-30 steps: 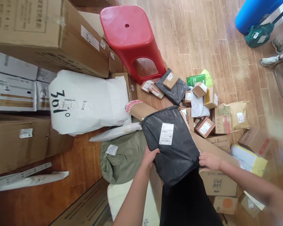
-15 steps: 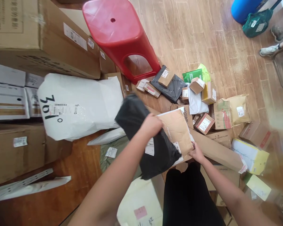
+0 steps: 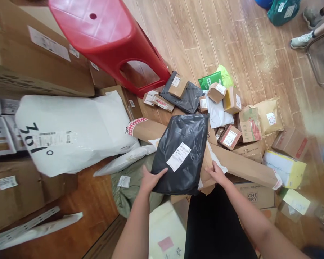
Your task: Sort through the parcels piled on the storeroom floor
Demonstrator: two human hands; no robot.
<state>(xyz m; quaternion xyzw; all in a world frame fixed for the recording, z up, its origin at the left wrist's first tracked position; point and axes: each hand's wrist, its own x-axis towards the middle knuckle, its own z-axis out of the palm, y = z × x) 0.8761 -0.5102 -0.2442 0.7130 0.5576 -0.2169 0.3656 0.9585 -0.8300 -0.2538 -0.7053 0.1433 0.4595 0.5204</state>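
My left hand grips the lower left edge of a black plastic mailer with a white shipping label facing up. A brown paper envelope lies under the mailer, and my right hand holds the lower right side of that stack, fingers on the envelope. Both parcels are held flat in front of me above a long cardboard box.
A red plastic stool stands ahead. A big white sack marked 301 and stacked cartons fill the left. Small boxes and bags litter the wooden floor on the right. An olive bag lies below. Another person's shoe shows top right.
The black mailer was lifted and turned over by my left hand half a second ago; now it lies label-up on the brown envelope, with my left hand back at its lower edge.
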